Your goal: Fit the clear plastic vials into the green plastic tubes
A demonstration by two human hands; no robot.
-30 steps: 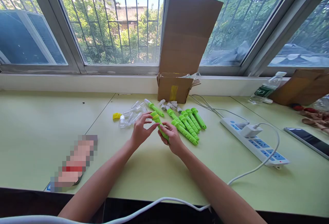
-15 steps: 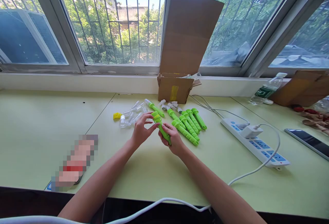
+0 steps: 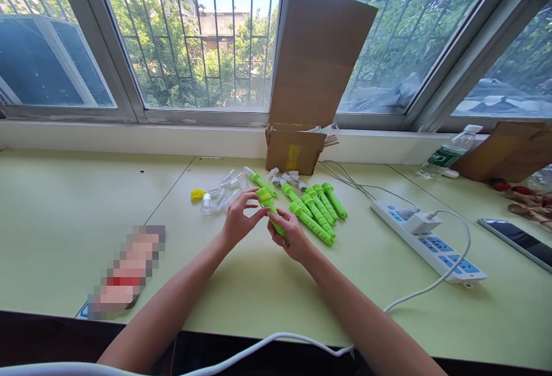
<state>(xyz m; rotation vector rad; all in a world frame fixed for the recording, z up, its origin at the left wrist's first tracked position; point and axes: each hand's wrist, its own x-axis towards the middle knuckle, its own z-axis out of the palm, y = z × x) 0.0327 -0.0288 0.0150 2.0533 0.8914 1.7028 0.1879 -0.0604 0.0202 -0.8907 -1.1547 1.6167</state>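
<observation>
A bright green plastic tube [image 3: 278, 219] with a wide ridged end slants between my two hands, above the table. My right hand [image 3: 292, 235] is wrapped round its narrower lower part. At the wide upper end, the thumb and fingers of my left hand [image 3: 240, 218] pinch the tube. Several more green tubes [image 3: 318, 209] lie side by side just right of my hands. Beyond my left hand lie several clear plastic covers [image 3: 219, 196] and a yellow piece [image 3: 198, 194]. One green tube with a clear end [image 3: 261, 182] rests behind the held one, near small white parts [image 3: 290, 178].
An open cardboard box [image 3: 293, 149] stands against the window sill. To the right are a white power strip [image 3: 426, 241] with plugged-in cables, a phone [image 3: 517, 244] and a plastic bottle [image 3: 451, 152]. A blurred-out object [image 3: 129, 272] lies at the left. A white cable crosses the front edge.
Both hands keep hold of the green tube in almost the same pose. The whole view has shifted very slightly.
</observation>
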